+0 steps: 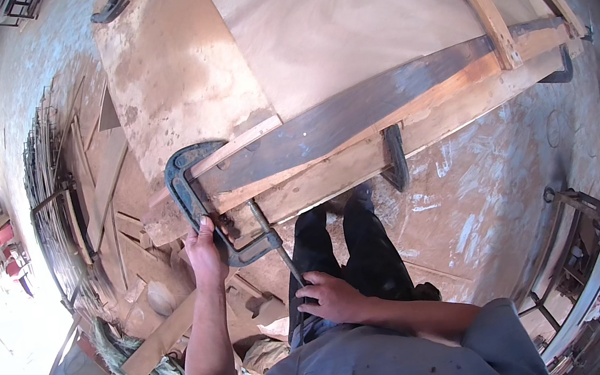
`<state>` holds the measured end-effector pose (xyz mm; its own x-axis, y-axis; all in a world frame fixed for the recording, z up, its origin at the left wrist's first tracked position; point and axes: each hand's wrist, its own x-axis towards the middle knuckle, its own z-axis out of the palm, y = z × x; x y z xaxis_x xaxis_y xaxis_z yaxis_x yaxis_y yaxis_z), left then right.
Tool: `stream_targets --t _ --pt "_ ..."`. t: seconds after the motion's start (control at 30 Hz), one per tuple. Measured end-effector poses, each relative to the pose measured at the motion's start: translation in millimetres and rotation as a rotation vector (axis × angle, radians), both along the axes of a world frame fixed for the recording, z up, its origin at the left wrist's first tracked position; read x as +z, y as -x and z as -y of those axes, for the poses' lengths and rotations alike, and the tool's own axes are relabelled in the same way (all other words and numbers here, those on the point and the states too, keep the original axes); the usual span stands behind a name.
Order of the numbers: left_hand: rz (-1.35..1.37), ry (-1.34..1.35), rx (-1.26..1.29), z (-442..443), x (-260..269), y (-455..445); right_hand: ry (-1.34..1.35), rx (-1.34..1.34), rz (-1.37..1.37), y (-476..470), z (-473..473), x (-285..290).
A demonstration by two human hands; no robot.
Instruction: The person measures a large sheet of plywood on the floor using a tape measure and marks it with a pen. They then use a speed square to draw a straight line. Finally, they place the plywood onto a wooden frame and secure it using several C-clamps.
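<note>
A blue-grey C-clamp (pixel 177 174) reaches around the left end of a dark-stained wooden beam (pixel 357 104). Its upper jaw lies over a thin wooden strip (pixel 238 145) along the beam's far side. My left hand (pixel 207 256) grips the clamp's frame, thumb on top. On the near side, the threaded clamp screw (pixel 259 217) points back towards my body, its tip close to the beam's pale lower edge. My right hand (pixel 331 297) has its fingers curled around the screw's outer end. A pale board edge (pixel 333 178) runs below the beam, nearest my legs.
More clamps (pixel 397 158) hang along the near edge, one at the far right (pixel 565 65). A pale flat sheet (pixel 351 22) lies beyond the beam, with a wooden crosspiece (pixel 473 4) over it. Offcuts (pixel 164 330) and bundled thin rods (pixel 40 162) lie on the left.
</note>
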<state>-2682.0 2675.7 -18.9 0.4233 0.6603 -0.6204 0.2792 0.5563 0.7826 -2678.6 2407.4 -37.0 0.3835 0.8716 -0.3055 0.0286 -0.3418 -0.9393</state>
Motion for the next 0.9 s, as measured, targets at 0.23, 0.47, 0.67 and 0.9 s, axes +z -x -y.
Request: stream_targets --t 0.23,0.47,0.67,0.9 --pt "-0.068 -0.007 -0.03 -2.9 -3.6 7.0 0.055 -0.065 0.087 6.4 -15.6 -3.8" --pt "-0.072 -0.063 -0.072 2.7 3.6 -3.5 0.045 -0.422 -1.042 30.8 2.0 -51.0" --pt "0.048 0.006 -0.042 6.9 5.6 -5.1 0.096 -0.556 -0.695 25.4 -6.4 -34.2" --pt "0.013 0.0 -0.083 5.1 1.8 -0.4 -0.006 -0.621 -1.534 19.3 -1.6 -67.4"
